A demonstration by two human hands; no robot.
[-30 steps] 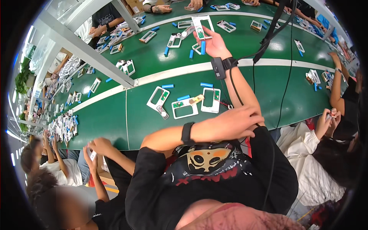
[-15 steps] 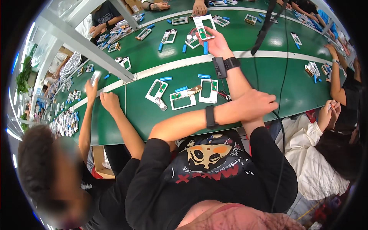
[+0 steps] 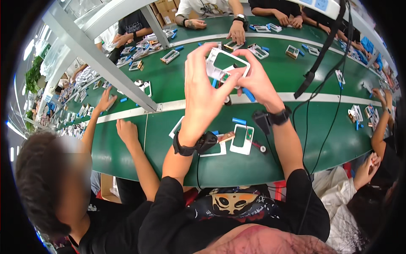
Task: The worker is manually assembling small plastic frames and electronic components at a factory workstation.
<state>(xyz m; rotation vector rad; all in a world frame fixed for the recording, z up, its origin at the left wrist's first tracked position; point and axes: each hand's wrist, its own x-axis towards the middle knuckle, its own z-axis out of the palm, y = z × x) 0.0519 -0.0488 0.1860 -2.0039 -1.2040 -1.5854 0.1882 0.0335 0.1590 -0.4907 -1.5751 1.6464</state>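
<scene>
Both hands are raised over the green bench, holding one white plastic frame (image 3: 212,70) with a large opening. My left hand (image 3: 201,91) grips its left side, thumb along the lower edge. My right hand (image 3: 259,80) holds the right side, fingers curled round it. A blue cylindrical cell (image 3: 248,95) hangs just below my right hand; how it is attached is hidden. Below my wrists lies another white frame (image 3: 242,149) with a small green board, beside a blue cell (image 3: 239,121). A brownish-gold piece (image 3: 226,137) rests over another frame, partly behind my left wrist.
A pale metal strip (image 3: 177,104) runs along the green bench (image 3: 270,169). A slanted grey post (image 3: 122,72) stands at left; a black strap (image 3: 311,76) and cables hang at right. Co-workers sit left, right and opposite, among many similar frames.
My left hand has left my right forearm and moved up to grip the frame's left side. The frame is now held in both hands. The view has shifted.
</scene>
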